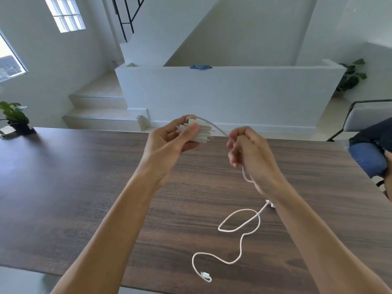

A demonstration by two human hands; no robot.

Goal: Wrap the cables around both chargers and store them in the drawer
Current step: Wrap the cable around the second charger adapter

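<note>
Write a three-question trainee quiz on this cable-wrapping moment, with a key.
1. True or false: the left hand holds the charger above the table.
2. Which hand pinches the cable running from that charger?
3. The loose cable lying on the table is: A) white B) black C) red

Key: 1 true; 2 the right hand; 3 A
</note>
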